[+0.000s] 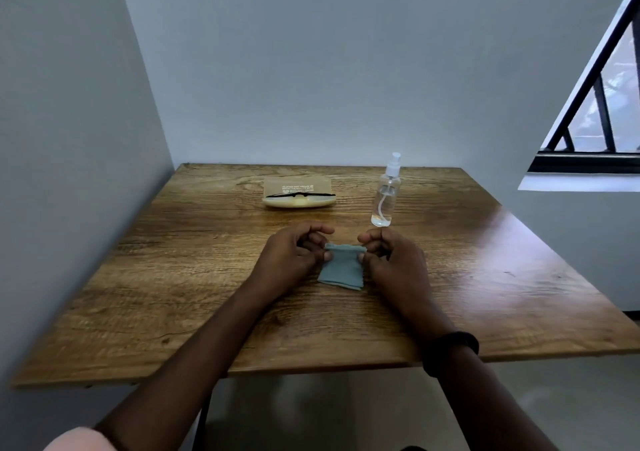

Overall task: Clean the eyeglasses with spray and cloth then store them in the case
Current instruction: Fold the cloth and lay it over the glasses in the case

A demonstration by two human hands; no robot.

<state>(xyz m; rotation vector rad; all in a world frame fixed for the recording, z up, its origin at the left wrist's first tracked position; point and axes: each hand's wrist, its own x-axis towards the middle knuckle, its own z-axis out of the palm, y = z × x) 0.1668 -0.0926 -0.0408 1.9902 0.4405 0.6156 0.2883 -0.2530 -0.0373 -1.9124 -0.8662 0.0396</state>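
A small grey-blue cloth (342,269) lies folded at the middle of the wooden table (173,277). My left hand (292,260) pinches its far left corner and my right hand (391,263) pinches its far right corner. Farther back, a cream eyeglass case (298,201) lies open, its lid showing white print. The black-rimmed eyeglasses (299,194) rest folded in the case. A clear spray bottle (385,192) with a white nozzle stands upright just beyond my right hand.
Walls close off the table on the left and at the back. A barred window (602,104) is at the right. A black band sits on my right wrist (450,348).
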